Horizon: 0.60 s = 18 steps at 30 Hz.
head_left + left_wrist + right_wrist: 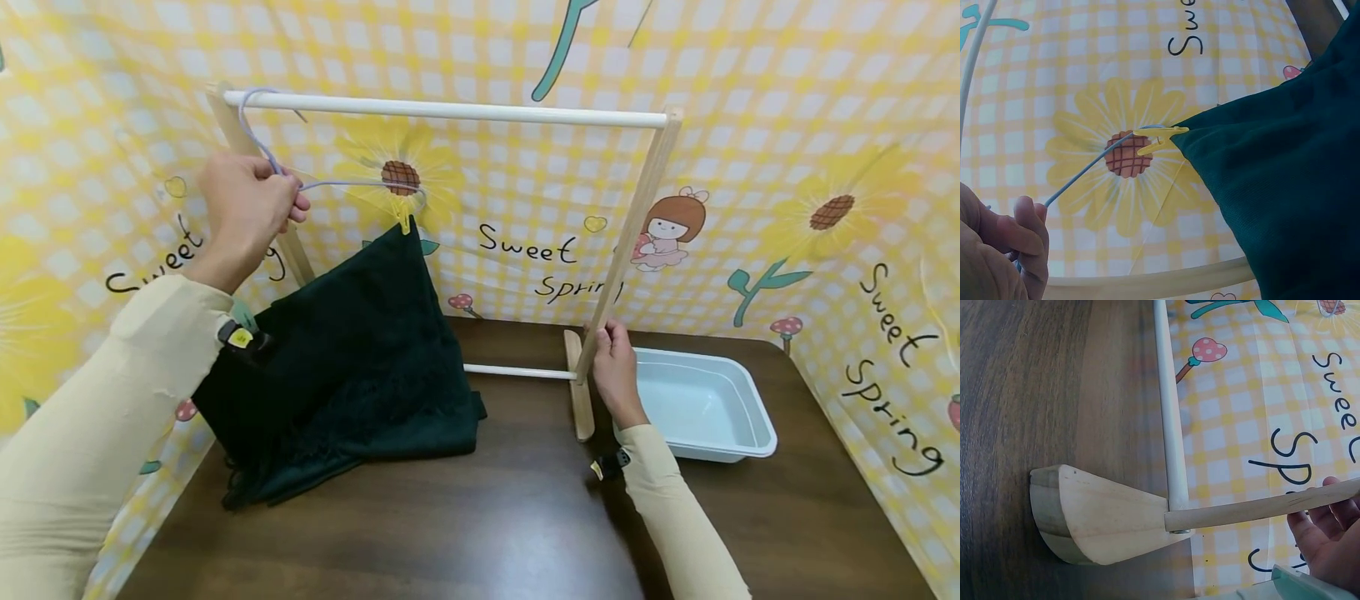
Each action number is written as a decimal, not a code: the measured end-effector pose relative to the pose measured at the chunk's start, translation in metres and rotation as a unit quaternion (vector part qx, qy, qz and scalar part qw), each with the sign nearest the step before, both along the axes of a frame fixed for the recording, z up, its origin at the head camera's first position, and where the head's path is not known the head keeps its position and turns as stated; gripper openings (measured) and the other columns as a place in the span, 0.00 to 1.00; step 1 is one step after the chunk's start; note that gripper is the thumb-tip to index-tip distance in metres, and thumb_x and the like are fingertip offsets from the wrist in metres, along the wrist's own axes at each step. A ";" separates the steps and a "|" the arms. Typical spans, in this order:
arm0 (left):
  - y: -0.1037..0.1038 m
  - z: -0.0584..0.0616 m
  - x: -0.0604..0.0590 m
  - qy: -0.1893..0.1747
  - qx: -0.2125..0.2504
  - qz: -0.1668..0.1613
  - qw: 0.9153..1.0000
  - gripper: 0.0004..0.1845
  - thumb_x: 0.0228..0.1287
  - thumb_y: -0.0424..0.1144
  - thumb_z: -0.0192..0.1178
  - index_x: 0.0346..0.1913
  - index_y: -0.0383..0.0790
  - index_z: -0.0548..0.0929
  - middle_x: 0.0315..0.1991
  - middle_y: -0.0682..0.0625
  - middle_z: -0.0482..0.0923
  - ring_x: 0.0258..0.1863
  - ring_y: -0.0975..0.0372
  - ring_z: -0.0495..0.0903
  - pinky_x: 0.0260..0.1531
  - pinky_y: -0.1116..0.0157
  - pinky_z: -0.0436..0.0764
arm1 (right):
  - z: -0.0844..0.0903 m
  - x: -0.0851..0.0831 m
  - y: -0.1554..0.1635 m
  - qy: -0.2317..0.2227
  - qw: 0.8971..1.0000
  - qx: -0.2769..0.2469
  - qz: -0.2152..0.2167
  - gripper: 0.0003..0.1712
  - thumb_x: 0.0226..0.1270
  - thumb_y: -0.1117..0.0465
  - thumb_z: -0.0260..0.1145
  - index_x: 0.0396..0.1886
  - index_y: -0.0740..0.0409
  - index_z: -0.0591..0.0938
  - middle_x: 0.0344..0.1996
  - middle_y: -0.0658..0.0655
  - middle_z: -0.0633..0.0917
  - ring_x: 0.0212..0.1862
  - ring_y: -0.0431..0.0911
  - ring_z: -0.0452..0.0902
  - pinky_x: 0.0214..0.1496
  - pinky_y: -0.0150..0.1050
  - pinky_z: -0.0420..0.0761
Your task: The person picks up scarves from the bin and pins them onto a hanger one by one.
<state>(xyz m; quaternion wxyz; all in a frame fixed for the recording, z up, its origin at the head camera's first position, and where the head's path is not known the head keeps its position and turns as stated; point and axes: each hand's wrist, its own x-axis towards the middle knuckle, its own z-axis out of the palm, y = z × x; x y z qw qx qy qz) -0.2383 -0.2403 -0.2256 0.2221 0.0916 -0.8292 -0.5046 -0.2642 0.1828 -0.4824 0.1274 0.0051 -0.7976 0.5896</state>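
Observation:
My left hand (247,208) grips a pale lilac wire hanger (330,183) whose hook sits over the top rail (450,110) of a wooden rack. A yellow clip (405,222) on the hanger's right end pinches a dark green cloth (352,367), which hangs down and bunches on the table. In the left wrist view the same fingers (1029,244) curl round the hanger wire (1085,175), with the clip (1157,140) biting the cloth's corner (1272,181). My right hand (615,367) holds the rack's right upright (630,242) low down; its fingers (1329,525) wrap the post (1260,509) above the wooden foot (1097,515).
A pale blue plastic tub (701,408) stands on the dark wood table (487,517) just right of the rack's foot. A yellow checked backdrop (750,167) with sunflowers walls in the back and both sides. The rack's lower crossbar (517,372) runs near the table top.

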 end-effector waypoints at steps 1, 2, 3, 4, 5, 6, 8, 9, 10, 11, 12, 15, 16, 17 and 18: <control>0.001 -0.001 -0.001 -0.003 -0.001 0.001 1.000 0.11 0.69 0.33 0.56 0.41 0.31 0.88 0.15 0.62 0.81 0.14 0.70 0.81 0.13 0.74 0.77 | -0.001 0.000 0.001 0.000 1.000 0.000 0.001 0.21 0.85 0.54 0.46 0.64 0.62 0.71 0.61 0.66 0.82 0.61 0.55 0.77 0.62 0.52 0.77; 0.003 -0.002 -0.001 -0.006 -0.003 0.002 1.000 0.12 0.69 0.33 0.56 0.42 0.31 0.88 0.15 0.63 0.81 0.14 0.71 0.81 0.13 0.75 0.77 | -0.002 0.000 0.001 0.001 1.000 0.000 0.000 0.21 0.85 0.54 0.46 0.65 0.62 0.72 0.61 0.66 0.82 0.61 0.55 0.77 0.62 0.52 0.77; 0.004 -0.003 -0.002 -0.007 -0.004 0.003 1.000 0.12 0.69 0.33 0.56 0.42 0.31 0.88 0.15 0.63 0.80 0.14 0.71 0.80 0.13 0.75 0.77 | -0.002 0.000 0.002 0.002 1.000 0.002 -0.001 0.21 0.85 0.53 0.46 0.65 0.61 0.72 0.61 0.65 0.82 0.61 0.55 0.77 0.61 0.52 0.77; 0.005 -0.002 -0.003 -0.007 -0.007 0.005 1.000 0.12 0.69 0.33 0.56 0.42 0.31 0.88 0.15 0.63 0.80 0.14 0.71 0.80 0.13 0.75 0.77 | -0.002 -0.001 0.001 0.004 1.000 0.001 -0.002 0.21 0.85 0.53 0.46 0.64 0.61 0.72 0.61 0.66 0.82 0.60 0.55 0.77 0.61 0.52 0.78; 0.005 -0.002 -0.003 -0.005 -0.010 0.007 1.000 0.12 0.69 0.33 0.56 0.42 0.31 0.88 0.14 0.64 0.80 0.13 0.71 0.80 0.13 0.75 0.77 | -0.002 -0.001 0.001 0.006 1.000 0.003 -0.004 0.21 0.85 0.53 0.46 0.64 0.61 0.72 0.61 0.65 0.82 0.60 0.55 0.77 0.60 0.52 0.78; 0.006 -0.002 -0.004 -0.005 -0.012 0.009 1.000 0.12 0.68 0.33 0.55 0.41 0.32 0.88 0.14 0.64 0.80 0.13 0.71 0.80 0.13 0.75 0.77 | -0.002 -0.002 0.001 0.008 1.000 0.004 -0.006 0.21 0.85 0.53 0.46 0.64 0.61 0.72 0.61 0.65 0.82 0.59 0.55 0.77 0.60 0.52 0.78; 0.008 -0.001 -0.004 -0.003 -0.019 0.011 1.000 0.12 0.68 0.34 0.55 0.40 0.32 0.88 0.14 0.65 0.80 0.14 0.72 0.80 0.13 0.75 0.78 | -0.001 -0.002 0.001 0.011 1.000 0.001 -0.011 0.20 0.85 0.54 0.46 0.64 0.61 0.72 0.60 0.66 0.82 0.59 0.55 0.77 0.60 0.52 0.78; 0.008 -0.001 -0.005 -0.003 -0.017 0.009 1.000 0.12 0.69 0.34 0.55 0.41 0.33 0.88 0.15 0.66 0.80 0.14 0.72 0.81 0.13 0.75 0.78 | -0.001 -0.002 0.001 0.012 1.000 -0.001 -0.012 0.20 0.85 0.54 0.46 0.63 0.61 0.72 0.60 0.66 0.82 0.59 0.55 0.77 0.60 0.52 0.77; 0.009 -0.001 -0.004 -0.004 -0.019 0.008 1.000 0.12 0.69 0.34 0.55 0.42 0.32 0.88 0.15 0.66 0.80 0.14 0.72 0.81 0.14 0.75 0.78 | 0.000 -0.002 0.001 0.013 1.000 -0.002 -0.012 0.20 0.85 0.54 0.46 0.63 0.61 0.72 0.60 0.66 0.82 0.59 0.55 0.77 0.60 0.52 0.77; 0.008 -0.001 -0.004 -0.007 -0.019 0.007 1.000 0.13 0.69 0.35 0.55 0.43 0.32 0.88 0.16 0.67 0.80 0.15 0.72 0.81 0.14 0.75 0.78 | 0.000 -0.002 0.001 0.012 1.000 -0.001 -0.011 0.20 0.85 0.54 0.46 0.63 0.62 0.72 0.60 0.66 0.82 0.59 0.55 0.77 0.60 0.52 0.77; 0.008 -0.001 -0.004 -0.009 -0.022 0.004 1.000 0.14 0.70 0.35 0.55 0.45 0.30 0.88 0.16 0.67 0.80 0.16 0.73 0.81 0.15 0.76 0.79 | 0.000 -0.003 0.000 0.010 1.000 -0.002 -0.008 0.20 0.85 0.54 0.46 0.64 0.62 0.72 0.60 0.66 0.82 0.59 0.55 0.77 0.60 0.52 0.77; 0.005 -0.001 -0.002 -0.021 -0.037 -0.006 0.999 0.17 0.71 0.37 0.55 0.51 0.28 0.86 0.19 0.68 0.80 0.18 0.74 0.83 0.19 0.76 0.80 | -0.001 -0.004 0.000 0.007 1.000 -0.002 -0.002 0.21 0.85 0.53 0.46 0.64 0.62 0.72 0.61 0.66 0.81 0.60 0.54 0.76 0.61 0.50 0.76; 0.004 -0.001 -0.001 -0.025 -0.058 -0.006 0.998 0.17 0.72 0.37 0.55 0.52 0.27 0.86 0.22 0.67 0.82 0.20 0.75 0.82 0.19 0.77 0.80 | -0.001 -0.004 0.000 0.006 1.000 0.000 -0.001 0.21 0.85 0.53 0.46 0.64 0.62 0.72 0.60 0.66 0.81 0.60 0.54 0.76 0.61 0.50 0.76; 0.003 -0.001 -0.001 -0.031 -0.076 -0.006 0.997 0.18 0.72 0.38 0.55 0.52 0.27 0.86 0.25 0.64 0.85 0.21 0.77 0.82 0.19 0.77 0.79 | -0.001 -0.003 -0.001 0.005 1.000 0.000 -0.001 0.21 0.85 0.53 0.46 0.63 0.63 0.72 0.60 0.66 0.81 0.60 0.54 0.76 0.61 0.50 0.76; 0.002 -0.002 0.000 -0.034 -0.100 -0.005 0.994 0.18 0.72 0.38 0.55 0.52 0.27 0.86 0.29 0.60 0.87 0.23 0.78 0.81 0.19 0.77 0.78 | -0.002 -0.003 -0.001 0.004 1.000 0.000 -0.001 0.21 0.85 0.53 0.46 0.63 0.63 0.72 0.60 0.66 0.82 0.59 0.54 0.76 0.61 0.50 0.76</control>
